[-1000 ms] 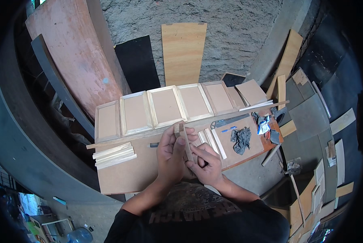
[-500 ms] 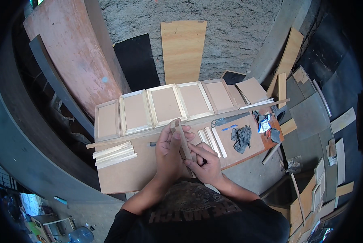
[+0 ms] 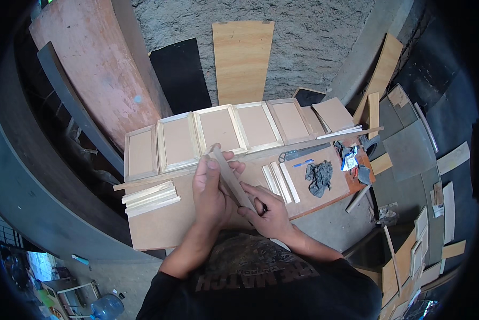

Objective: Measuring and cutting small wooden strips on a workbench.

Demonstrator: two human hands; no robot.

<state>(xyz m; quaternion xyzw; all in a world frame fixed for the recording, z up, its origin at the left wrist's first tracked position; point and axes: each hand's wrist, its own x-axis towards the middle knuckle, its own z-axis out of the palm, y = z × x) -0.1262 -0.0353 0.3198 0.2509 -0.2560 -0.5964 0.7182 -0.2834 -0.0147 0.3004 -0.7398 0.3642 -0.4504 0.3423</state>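
Between both hands, a narrow wooden strip point(image 3: 227, 172) is held at a slant above the workbench point(image 3: 159, 232). Its upper end rests in my left hand point(image 3: 208, 186), with the thumb along its face and the fingers behind. My right hand point(image 3: 270, 212) pinches the lower end. A small dark thing shows among the right fingers, too little of it to name. Beyond the hands, wooden frames with brown panels point(image 3: 218, 130) stand in a row. Short pale strips point(image 3: 151, 200) lie left of my hands, and several more strips point(image 3: 276, 181) lie to their right.
Across the bench runs a long wooden batten point(image 3: 188, 173). Toward the right are a handsaw point(image 3: 309, 154), a blue pen point(image 3: 302, 163), a crumpled dark cloth point(image 3: 319, 178) and a blue-white packet point(image 3: 349, 159). Boards lean against the rough wall point(image 3: 303, 48). A large water bottle point(image 3: 107, 308) is at lower left.
The strip's upper end has swung left and up, and its broad face now shows more. My left hand has shifted left with it, while my right hand keeps its hold on the lower end.
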